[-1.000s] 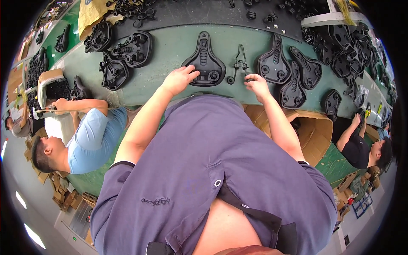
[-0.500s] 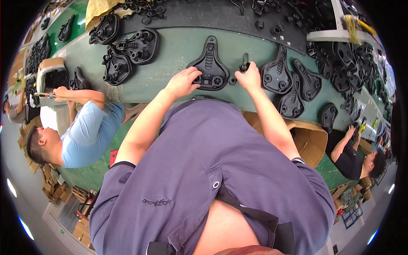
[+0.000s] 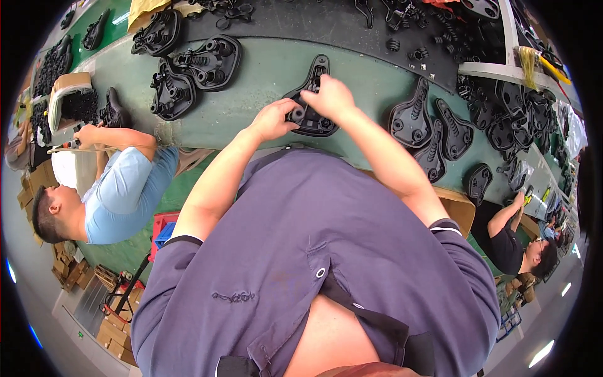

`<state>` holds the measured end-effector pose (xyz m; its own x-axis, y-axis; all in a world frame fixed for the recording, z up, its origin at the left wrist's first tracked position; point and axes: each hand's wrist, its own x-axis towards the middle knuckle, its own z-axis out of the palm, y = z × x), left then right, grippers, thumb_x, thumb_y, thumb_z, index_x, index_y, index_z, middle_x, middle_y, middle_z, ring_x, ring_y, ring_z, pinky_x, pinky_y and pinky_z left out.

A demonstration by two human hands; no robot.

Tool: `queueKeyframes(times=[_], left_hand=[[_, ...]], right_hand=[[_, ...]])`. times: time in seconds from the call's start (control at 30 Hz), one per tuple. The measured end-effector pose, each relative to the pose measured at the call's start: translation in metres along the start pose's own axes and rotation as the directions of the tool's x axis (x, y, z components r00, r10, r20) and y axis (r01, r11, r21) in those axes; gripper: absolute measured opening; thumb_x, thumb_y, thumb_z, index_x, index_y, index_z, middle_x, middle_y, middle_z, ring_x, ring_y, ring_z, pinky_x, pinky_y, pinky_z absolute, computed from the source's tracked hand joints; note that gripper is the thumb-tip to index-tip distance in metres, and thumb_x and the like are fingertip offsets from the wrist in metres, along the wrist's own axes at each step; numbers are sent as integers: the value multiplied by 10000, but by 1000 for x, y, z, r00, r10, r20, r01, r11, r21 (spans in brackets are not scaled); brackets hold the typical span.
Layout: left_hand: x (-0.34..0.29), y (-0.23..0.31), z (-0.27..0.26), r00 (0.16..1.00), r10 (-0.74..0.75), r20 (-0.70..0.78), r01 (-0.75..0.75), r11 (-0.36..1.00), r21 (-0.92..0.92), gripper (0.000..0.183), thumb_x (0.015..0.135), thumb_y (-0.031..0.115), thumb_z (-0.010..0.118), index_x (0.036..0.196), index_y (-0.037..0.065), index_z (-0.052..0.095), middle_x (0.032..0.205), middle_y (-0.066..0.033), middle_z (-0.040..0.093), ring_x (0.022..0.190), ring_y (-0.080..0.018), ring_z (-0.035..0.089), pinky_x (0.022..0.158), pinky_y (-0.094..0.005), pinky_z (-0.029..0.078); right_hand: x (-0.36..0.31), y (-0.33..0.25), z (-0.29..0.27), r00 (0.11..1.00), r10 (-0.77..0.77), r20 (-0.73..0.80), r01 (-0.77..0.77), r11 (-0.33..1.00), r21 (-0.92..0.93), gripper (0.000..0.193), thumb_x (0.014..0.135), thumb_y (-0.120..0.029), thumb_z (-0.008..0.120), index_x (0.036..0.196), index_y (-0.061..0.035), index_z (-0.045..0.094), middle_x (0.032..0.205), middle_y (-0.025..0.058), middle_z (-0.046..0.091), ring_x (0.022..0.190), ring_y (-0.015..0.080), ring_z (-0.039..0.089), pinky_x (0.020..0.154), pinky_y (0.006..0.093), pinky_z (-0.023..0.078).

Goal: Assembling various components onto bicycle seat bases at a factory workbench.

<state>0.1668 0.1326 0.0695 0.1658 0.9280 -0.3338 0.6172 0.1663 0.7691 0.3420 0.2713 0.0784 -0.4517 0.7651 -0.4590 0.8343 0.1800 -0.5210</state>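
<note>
Head view: saddle [image 3: 318, 125] lies underside up on the bench [image 3: 251, 100]. Left hand [image 3: 271, 120], fingers half curled, at its left edge by a round black part [image 3: 296, 114]; right hand [image 3: 333, 99], thumb and fingers parted, across its middle; whether either grips anything, I cannot tell

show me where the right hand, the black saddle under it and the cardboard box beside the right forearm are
right hand [image 3: 331, 99]: head view, back of the hand
black saddle [image 3: 317, 124]: head view, wide end of its underside
cardboard box [image 3: 460, 210]: head view, its visible wall
</note>
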Motion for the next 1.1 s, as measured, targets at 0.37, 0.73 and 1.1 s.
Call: queueKeyframes(times=[0.37, 0.73, 1.1], left_hand=[[32, 11, 23, 848, -170, -502, 143, 985, -92, 779, 903, 558, 743, 1437, 16, 579, 1478, -229, 587, 1406, -425, 500, 1190, -530, 382], [60, 8, 55, 757, -87, -647, 222, 966, 129, 446, 852, 443, 724, 1147, 108, 716, 1132, -79, 743, 1084, -334, 647, 928, -505, 453], [-25, -52, 21, 695, -612, 378, 634, 274, -723, 386, 870, 190, 761, 1187, -22, 694, 1096, -152, 740, 1038, -288, 720, 934, -415, 609]], right_hand=[[-40, 6, 32, 986, -30, -162, 24, 999, -41, 969, 867, -550, 781, 1556, 5, 386, 1462, 270, 534, 1334, 464, 539, 1115, 581, 435], [-24, 18, 60, 900, -73, -430, 89, 996, 16, 870, 875, -562, 753, 1506, -34, 471, 1407, 255, 578, 1263, 452, 595, 1068, 562, 452], [-8, 48, 10, 959, 96, 269, -146, 974, 173, 852, 805, -446, 751, 1436, 90, 549, 1306, 291, 708, 1225, 392, 698, 1059, 427, 537]])
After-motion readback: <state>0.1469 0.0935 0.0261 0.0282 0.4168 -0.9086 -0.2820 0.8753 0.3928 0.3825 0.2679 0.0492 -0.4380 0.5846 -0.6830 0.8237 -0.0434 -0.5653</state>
